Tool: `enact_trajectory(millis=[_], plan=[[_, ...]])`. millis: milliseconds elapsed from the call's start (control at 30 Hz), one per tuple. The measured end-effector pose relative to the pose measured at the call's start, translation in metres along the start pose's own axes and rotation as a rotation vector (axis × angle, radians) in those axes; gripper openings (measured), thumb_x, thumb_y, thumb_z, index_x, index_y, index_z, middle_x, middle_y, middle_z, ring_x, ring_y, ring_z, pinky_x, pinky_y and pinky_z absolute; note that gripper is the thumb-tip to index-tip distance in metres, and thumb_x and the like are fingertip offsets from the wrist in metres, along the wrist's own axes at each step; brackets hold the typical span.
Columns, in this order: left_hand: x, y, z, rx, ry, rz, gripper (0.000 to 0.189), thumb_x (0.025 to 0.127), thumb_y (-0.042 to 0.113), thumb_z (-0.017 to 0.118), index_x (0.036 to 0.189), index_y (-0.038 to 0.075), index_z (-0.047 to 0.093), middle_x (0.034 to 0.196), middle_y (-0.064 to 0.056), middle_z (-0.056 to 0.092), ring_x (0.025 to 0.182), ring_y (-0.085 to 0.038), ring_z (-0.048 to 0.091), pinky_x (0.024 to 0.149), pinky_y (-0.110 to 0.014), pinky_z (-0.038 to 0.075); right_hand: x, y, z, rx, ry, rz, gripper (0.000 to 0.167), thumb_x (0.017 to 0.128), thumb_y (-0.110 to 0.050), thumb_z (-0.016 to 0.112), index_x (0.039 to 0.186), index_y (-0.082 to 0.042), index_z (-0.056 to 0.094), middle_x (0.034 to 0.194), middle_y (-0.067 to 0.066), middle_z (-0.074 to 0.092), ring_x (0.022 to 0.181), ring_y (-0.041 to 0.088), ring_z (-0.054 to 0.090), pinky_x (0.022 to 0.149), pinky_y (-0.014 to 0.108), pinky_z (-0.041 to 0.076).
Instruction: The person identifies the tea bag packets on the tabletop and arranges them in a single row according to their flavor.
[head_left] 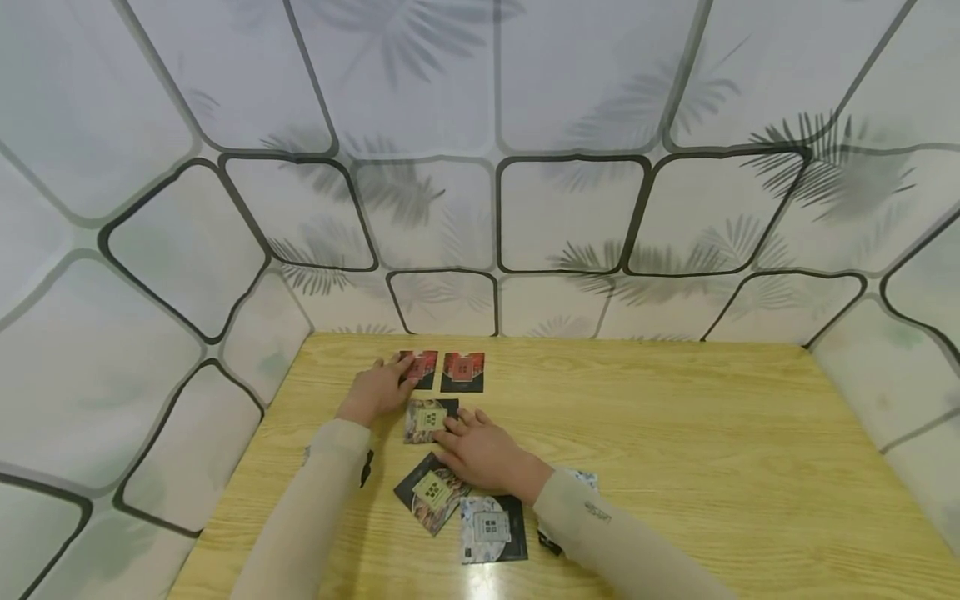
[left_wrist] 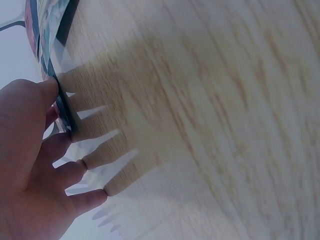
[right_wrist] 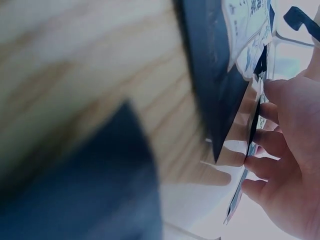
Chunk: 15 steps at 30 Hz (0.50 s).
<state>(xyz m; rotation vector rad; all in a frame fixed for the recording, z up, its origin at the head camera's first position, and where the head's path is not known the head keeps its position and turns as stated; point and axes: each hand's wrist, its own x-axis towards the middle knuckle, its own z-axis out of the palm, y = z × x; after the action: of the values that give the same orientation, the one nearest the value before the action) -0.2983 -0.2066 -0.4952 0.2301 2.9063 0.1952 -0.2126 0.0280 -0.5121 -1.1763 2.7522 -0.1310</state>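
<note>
Far left on the table, my left hand [head_left: 378,390] rests its fingertips on the left edge of a red-and-black flat square packet [head_left: 427,375]. A matching red packet [head_left: 462,372] lies just right of it. Nearer to me, my right hand [head_left: 483,454] touches the right side of a brown-and-black packet [head_left: 422,422] with spread fingers. Under that hand's near side lies a second brown-and-black packet [head_left: 432,492], turned at an angle. In the left wrist view, thumb and fingertips meet the packet's dark edge [left_wrist: 65,112]; fingers also touch wood in the right wrist view.
A blue-white and black packet [head_left: 491,529] lies closest to me. Another bluish packet [head_left: 587,478] is partly covered by my right forearm. A small black piece [head_left: 367,468] shows beside my left sleeve. Patterned fabric walls [head_left: 570,217] border the wooden table [head_left: 675,433].
</note>
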Motion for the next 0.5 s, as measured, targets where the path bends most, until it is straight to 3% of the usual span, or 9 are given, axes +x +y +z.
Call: enact_trajectory(millis=[500], plan=[[-0.001, 0.001, -0.001, 0.012, -0.001, 0.01, 0.061, 0.114, 0.039, 0.045, 0.168, 0.014, 0.032, 0.171, -0.022, 0.031, 0.152, -0.053, 0.035, 0.11, -0.07, 0.045, -0.013, 0.007, -0.001, -0.053, 0.01, 0.004, 0.051, 0.115, -0.044, 0.039, 0.159, -0.022, 0.05, 0.163, 0.008, 0.049, 0.153, 0.035, 0.044, 0.126, 0.052, 0.037]])
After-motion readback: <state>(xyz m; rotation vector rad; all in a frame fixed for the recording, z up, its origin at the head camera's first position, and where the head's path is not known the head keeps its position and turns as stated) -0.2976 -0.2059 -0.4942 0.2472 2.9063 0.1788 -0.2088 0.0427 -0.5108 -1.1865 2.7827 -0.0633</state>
